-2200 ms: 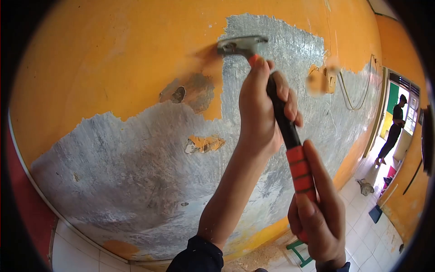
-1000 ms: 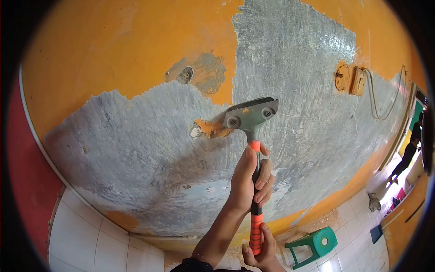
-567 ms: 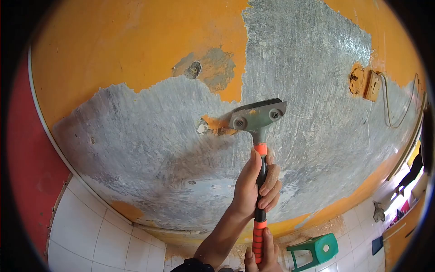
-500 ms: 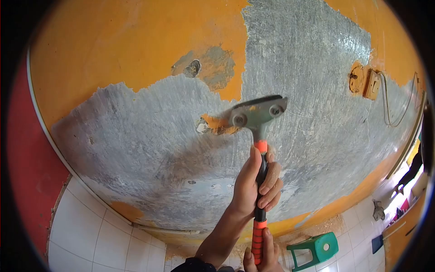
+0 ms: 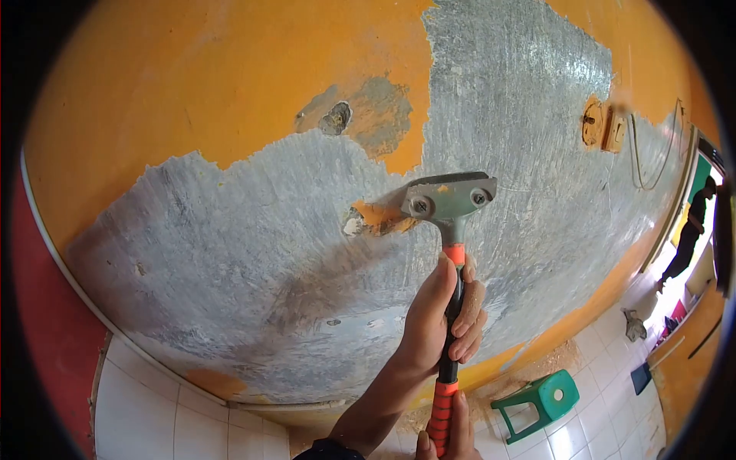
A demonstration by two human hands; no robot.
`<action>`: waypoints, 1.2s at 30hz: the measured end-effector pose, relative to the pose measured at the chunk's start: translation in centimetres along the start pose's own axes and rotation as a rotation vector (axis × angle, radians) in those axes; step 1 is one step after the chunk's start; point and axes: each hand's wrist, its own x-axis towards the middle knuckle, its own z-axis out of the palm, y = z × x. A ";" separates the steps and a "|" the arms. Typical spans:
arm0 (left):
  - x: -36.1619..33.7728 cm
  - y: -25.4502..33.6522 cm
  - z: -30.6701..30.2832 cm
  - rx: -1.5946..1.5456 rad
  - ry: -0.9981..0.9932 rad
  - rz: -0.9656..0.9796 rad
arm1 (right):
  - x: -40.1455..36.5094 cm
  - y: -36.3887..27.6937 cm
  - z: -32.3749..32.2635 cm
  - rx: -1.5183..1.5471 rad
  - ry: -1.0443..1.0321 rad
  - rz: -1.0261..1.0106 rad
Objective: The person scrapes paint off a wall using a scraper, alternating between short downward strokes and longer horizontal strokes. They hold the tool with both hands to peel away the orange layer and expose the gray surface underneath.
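Note:
A long-handled wall scraper (image 5: 451,201) with a grey-green head, two screws and a black and orange handle is held up in front of the wall. My left hand (image 5: 433,318) wraps the black shaft below the head, thumb along it. Lower down, my right hand (image 5: 458,433) grips the ribbed orange end, partly cut off by the frame's bottom edge. The head's left end overlaps a small leftover orange paint patch (image 5: 376,215) beside a chipped hole. Around it the wall (image 5: 253,222) is scraped to grey, with orange paint above.
A socket and switch box (image 5: 613,129) with a hanging cable sit at the wall's right. Below, a green stool (image 5: 539,405) stands on white tiles near paint debris. A person in dark clothes (image 5: 686,230) is by the doorway at far right. A red surface (image 5: 57,330) borders the left.
The view has shifted slightly, showing more of the doorway and the person there. The scraper head sits a little lower and further right in view; both hands keep their hold.

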 end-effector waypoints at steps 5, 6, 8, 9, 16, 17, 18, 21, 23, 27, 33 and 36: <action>0.7 1.0 0.2 -0.018 -0.048 -0.029 | 0.8 -0.9 0.4 -0.277 -0.075 -0.044; 0.7 0.9 0.1 0.000 -0.049 -0.020 | 0.7 -1.0 0.4 -0.277 -0.071 -0.043; 0.4 0.8 -0.1 0.026 -0.051 -0.014 | 0.5 -1.0 0.5 -0.015 -0.038 0.061; 0.2 0.5 -0.2 0.015 -0.044 -0.020 | 0.6 -1.0 0.4 -0.013 -0.038 0.057; 1.4 1.0 0.9 0.025 -0.063 0.024 | 2.1 -1.6 -1.7 -0.170 -0.161 0.029; 1.1 0.7 0.8 0.027 -0.061 0.024 | 1.7 -1.4 -1.7 -0.120 -0.168 0.080; 0.9 0.4 0.6 0.014 -0.049 0.028 | 1.6 -1.1 -1.7 -0.119 -0.173 0.076; 1.5 0.8 1.2 0.009 -0.040 0.047 | 2.0 -0.7 -1.8 -0.034 -0.111 -0.030; 1.7 0.9 1.5 0.006 -0.042 0.055 | 3.1 -1.5 -2.7 -0.293 -0.177 -0.128; 1.4 0.3 0.8 0.001 -0.079 0.063 | 1.9 -1.0 -2.8 -0.155 -0.149 -0.069; 2.3 0.9 1.7 0.028 -0.094 0.085 | 4.1 -1.7 -3.4 -0.190 -0.165 -0.106; 1.5 0.3 1.1 0.047 -0.065 0.095 | 3.0 -1.5 -3.2 0.044 -0.178 0.008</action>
